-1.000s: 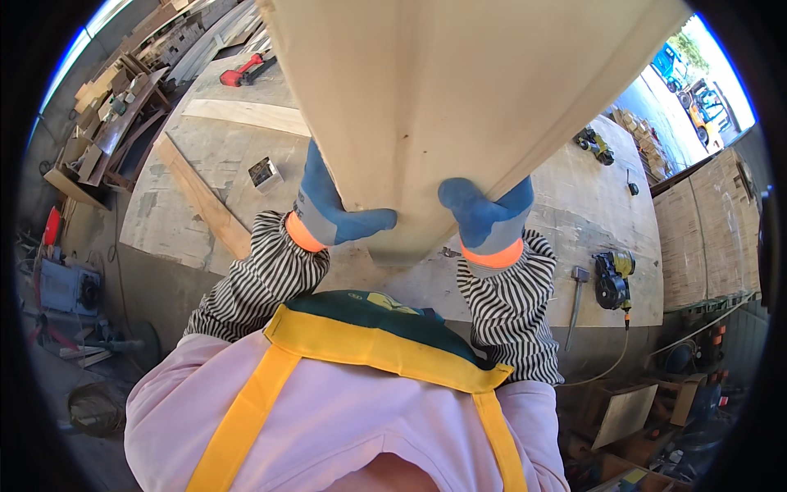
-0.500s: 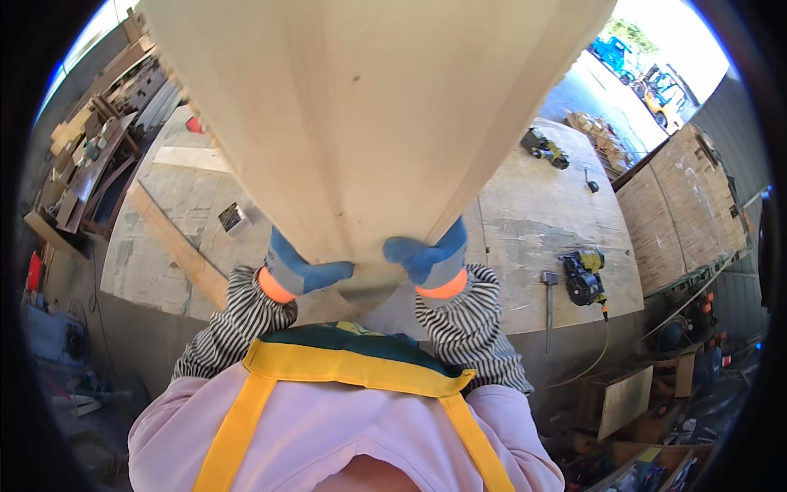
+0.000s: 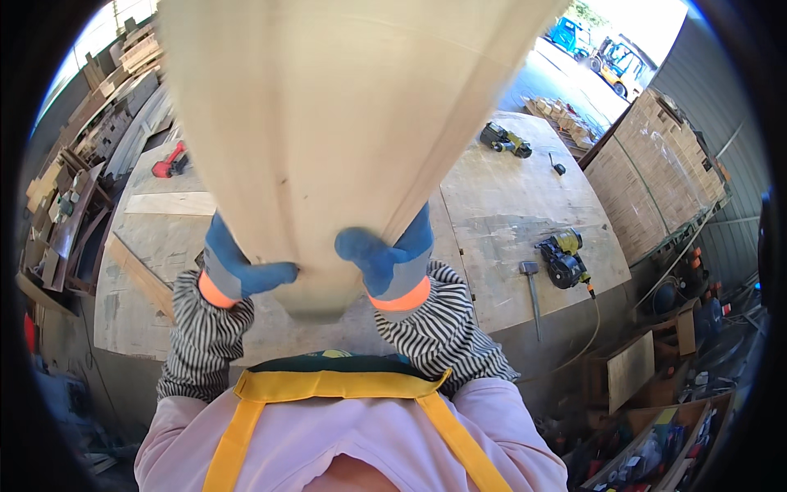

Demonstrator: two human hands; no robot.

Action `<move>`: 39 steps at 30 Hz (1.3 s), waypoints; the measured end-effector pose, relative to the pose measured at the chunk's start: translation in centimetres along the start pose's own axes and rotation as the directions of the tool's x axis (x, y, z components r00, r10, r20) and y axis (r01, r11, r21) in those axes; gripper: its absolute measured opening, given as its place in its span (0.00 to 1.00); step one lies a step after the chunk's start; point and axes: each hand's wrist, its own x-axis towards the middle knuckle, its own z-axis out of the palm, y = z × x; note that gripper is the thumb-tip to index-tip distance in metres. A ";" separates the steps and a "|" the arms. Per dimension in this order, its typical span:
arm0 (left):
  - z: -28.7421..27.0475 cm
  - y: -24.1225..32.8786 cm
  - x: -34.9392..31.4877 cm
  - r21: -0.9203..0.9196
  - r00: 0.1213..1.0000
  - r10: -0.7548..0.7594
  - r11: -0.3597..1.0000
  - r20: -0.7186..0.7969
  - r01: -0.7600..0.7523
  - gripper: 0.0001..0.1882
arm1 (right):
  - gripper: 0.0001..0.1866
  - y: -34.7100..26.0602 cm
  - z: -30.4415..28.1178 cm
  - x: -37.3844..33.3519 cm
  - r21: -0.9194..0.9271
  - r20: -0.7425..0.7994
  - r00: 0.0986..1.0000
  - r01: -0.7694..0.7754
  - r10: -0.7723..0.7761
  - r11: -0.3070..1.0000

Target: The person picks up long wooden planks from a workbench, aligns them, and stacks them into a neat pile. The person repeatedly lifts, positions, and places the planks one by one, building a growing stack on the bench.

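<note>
A wide, pale wooden board rises in front of me, its upper end running out of the top of the view. My left hand, in a blue and grey glove with an orange cuff, grips the board's left edge low down, thumb across the face. On the opposite edge my right hand, gloved alike, is closed the same way with its thumb on the face. The fingers behind the board are hidden. Beneath is a large plywood-topped worktable, partly covered by the board.
At right on the table lie a yellow-black coil nailer with a hose, a hammer, a second nailer and a small black tool. At left are a red tool and wood strips. Stacked wood stands beyond.
Both hands and the board have shifted left in the view, and the tabletop's tools appear farther left too. More of the red tool shows. The small dark square object on the table is now hidden.
</note>
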 end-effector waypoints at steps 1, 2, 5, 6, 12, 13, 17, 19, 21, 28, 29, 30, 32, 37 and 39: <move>0.1 0.5 1.3 0.036 0.999 0.021 0.999 0.030 -0.022 0.58 | 0.52 0.3 -0.3 0.1 0.021 -0.056 0.998 -0.008 0.010 1.000; 0.6 0.6 2.7 0.028 0.997 0.035 0.999 0.071 -0.037 0.58 | 0.49 1.2 -0.9 -0.2 0.033 -0.129 0.991 -0.020 0.025 0.999; 2.7 0.4 7.5 0.056 0.973 0.108 0.991 0.206 -0.122 0.58 | 0.43 5.4 -5.1 -0.8 0.076 -0.316 0.948 0.000 0.024 0.997; 3.4 -0.3 9.3 0.076 0.959 0.131 0.985 0.250 -0.155 0.58 | 0.41 6.9 -6.4 -0.7 0.094 -0.369 0.929 0.015 0.021 0.995; 10.9 -9.6 20.2 0.229 0.771 -0.169 0.973 0.614 0.030 0.52 | 0.34 11.0 -13.8 0.4 0.452 -0.606 0.753 0.063 0.255 0.890; 13.1 -11.9 21.8 0.230 0.702 -0.232 0.968 0.674 0.100 0.51 | 0.35 12.2 -16.2 -0.1 0.405 -0.660 0.705 0.043 0.260 0.913; 19.2 -21.1 25.0 0.370 0.446 -0.461 0.886 0.767 0.280 0.47 | 0.37 18.5 -22.9 -2.6 0.407 -0.767 0.501 -0.105 0.402 0.907; 21.7 -25.1 25.6 0.463 0.342 -0.545 0.836 0.765 0.296 0.46 | 0.37 21.7 -25.4 -3.8 0.465 -0.793 0.381 -0.127 0.476 0.876; 23.7 -31.5 25.4 0.456 0.291 -0.563 0.813 0.774 0.361 0.46 | 0.37 25.0 -27.6 -5.0 0.488 -0.816 0.288 -0.123 0.502 0.864; 27.4 -40.6 24.6 0.514 0.153 -0.626 0.735 0.764 0.442 0.46 | 0.36 30.9 -31.3 -6.8 0.571 -0.805 0.081 -0.162 0.588 0.804; 27.9 -41.6 24.5 0.529 0.137 -0.629 0.735 0.765 0.424 0.46 | 0.35 31.7 -31.7 -7.3 0.570 -0.807 0.069 -0.169 0.587 0.804; 28.1 -42.8 24.1 0.528 0.123 -0.624 0.736 0.771 0.424 0.46 | 0.35 32.4 -32.0 -7.8 0.571 -0.806 0.056 -0.184 0.589 0.800; 28.4 -44.7 23.1 0.521 0.098 -0.611 0.739 0.786 0.426 0.46 | 0.36 33.2 -32.1 -8.8 0.572 -0.807 0.020 -0.218 0.590 0.791; 27.0 -46.4 21.2 0.517 0.045 -0.593 0.735 0.804 0.438 0.47 | 0.37 34.2 -30.1 -10.2 0.600 -0.786 -0.016 -0.261 0.618 0.757; 26.2 -47.8 20.0 0.497 0.028 -0.564 0.749 0.825 0.438 0.47 | 0.38 34.3 -29.2 -10.6 0.622 -0.768 -0.030 -0.274 0.640 0.734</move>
